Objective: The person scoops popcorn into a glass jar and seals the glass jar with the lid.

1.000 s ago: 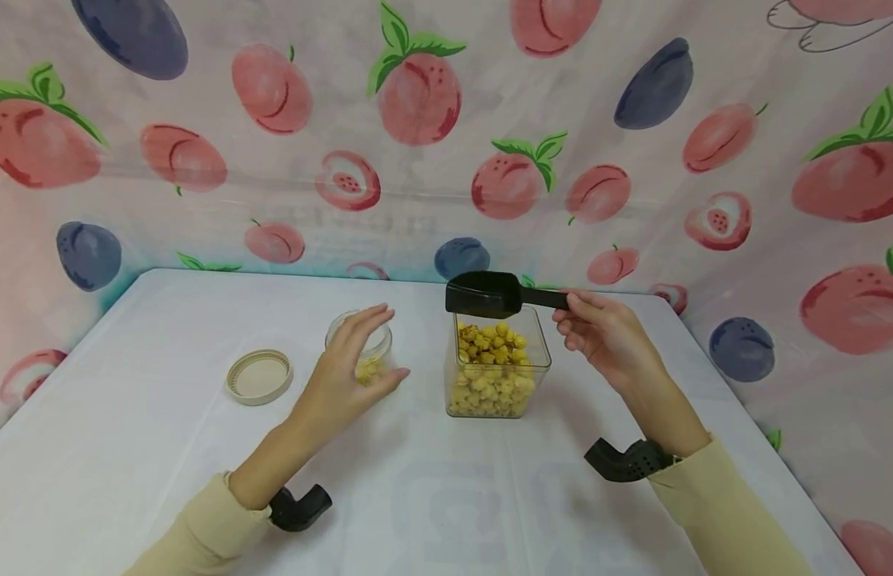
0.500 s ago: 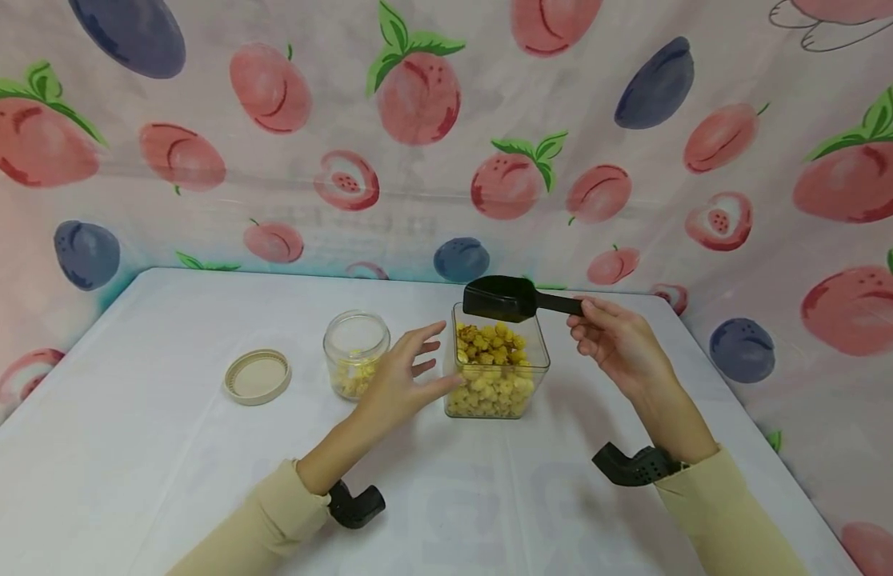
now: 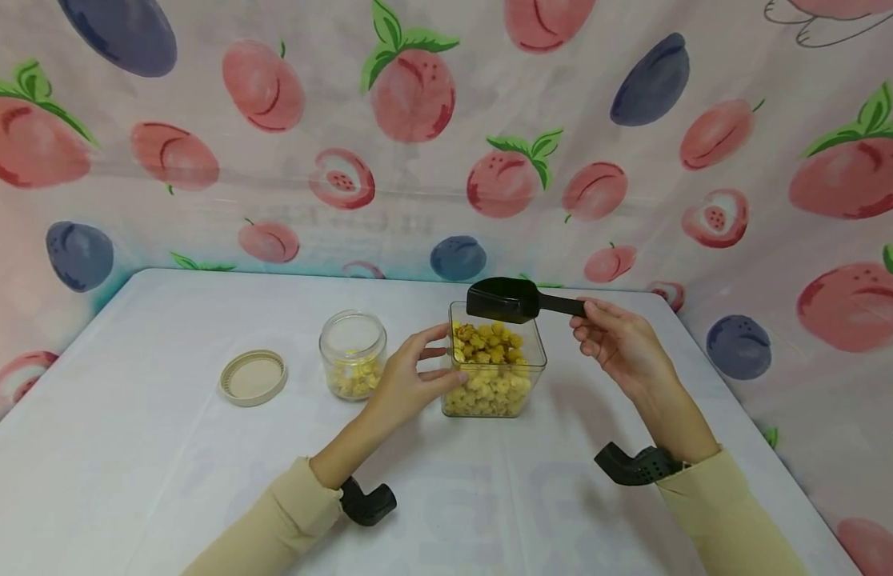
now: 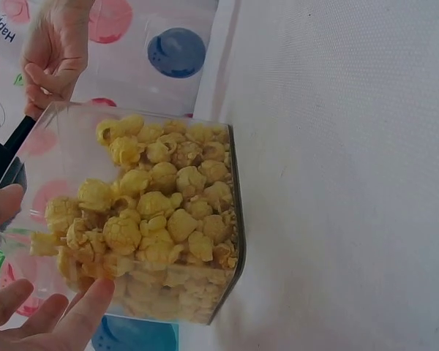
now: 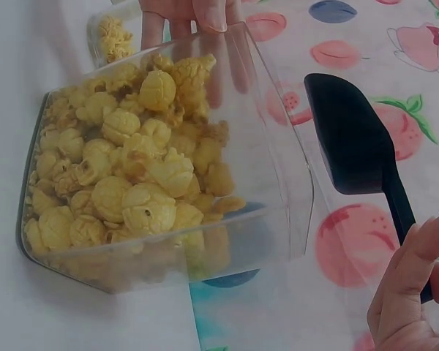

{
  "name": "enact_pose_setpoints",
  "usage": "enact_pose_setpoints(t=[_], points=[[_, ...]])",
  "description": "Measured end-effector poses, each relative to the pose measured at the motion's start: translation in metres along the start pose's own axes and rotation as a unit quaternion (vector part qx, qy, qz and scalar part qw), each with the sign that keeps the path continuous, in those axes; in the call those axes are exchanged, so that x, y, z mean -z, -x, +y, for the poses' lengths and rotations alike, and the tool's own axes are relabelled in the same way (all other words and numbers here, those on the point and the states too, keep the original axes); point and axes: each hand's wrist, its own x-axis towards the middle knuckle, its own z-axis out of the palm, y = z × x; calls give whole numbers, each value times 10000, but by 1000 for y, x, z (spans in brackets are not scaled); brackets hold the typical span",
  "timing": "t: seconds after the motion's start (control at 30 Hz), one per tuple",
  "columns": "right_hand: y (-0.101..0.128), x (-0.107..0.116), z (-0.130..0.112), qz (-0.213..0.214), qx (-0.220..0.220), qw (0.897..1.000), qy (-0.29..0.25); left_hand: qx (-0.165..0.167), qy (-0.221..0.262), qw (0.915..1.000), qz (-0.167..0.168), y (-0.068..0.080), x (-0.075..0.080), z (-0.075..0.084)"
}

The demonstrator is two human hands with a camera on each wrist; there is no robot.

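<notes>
My right hand [image 3: 622, 348] holds a black scoop [image 3: 507, 301] by the end of its handle. The scoop's bowl hangs over the back of a clear square container [image 3: 537, 352], and nothing shows in it from these sides. Yellow popcorn [image 5: 102, 168] fills much of that container. My left hand [image 3: 406, 380] is at the container's left side, thumb by the front wall and fingers fairly straight along the side. In the right wrist view those fingers [image 5: 238, 66] show through the clear wall.
To the left of the container stands an uncapped clear round jar [image 3: 353, 332] with some yellow popcorn at its bottom. A beige round lid [image 3: 254, 378] lies farther left on the white table [image 3: 130, 480]. Behind hangs a fruit-printed cloth [image 3: 418, 184].
My left hand has moved right, from in front of the jar to the container's side. The scoop in my right hand has shifted slightly right and down over the container.
</notes>
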Motion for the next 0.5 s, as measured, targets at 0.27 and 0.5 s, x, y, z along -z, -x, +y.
enact_pose_setpoints(t=[0.27,0.5], points=[[0,-3,-2,-18,53,9999,95,21,-14,10000,32,-1,0,-1],[-1,-8,-9,-52,287,9991,323,25,7,10000,36,-1,0,-1]])
